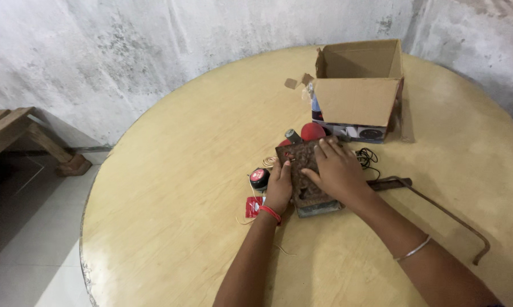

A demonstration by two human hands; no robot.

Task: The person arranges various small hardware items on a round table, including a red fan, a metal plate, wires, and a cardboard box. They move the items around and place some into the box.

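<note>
A round yellowish desk [171, 227] stands against a stained grey wall [154, 51]. At its middle, the left hand [279, 190] and right hand [337, 170] rest with fingers loosely spread on a brown rusty block [299, 162]. Behind it sits an open cardboard box [359, 94].

An open brown cardboard box [359, 85] stands at the table's far side; a small red packet [253, 207] lies nearer

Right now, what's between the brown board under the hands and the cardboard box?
In the head view, a red round object and a dark cylinder lie between the brown board and the cardboard box.
</note>
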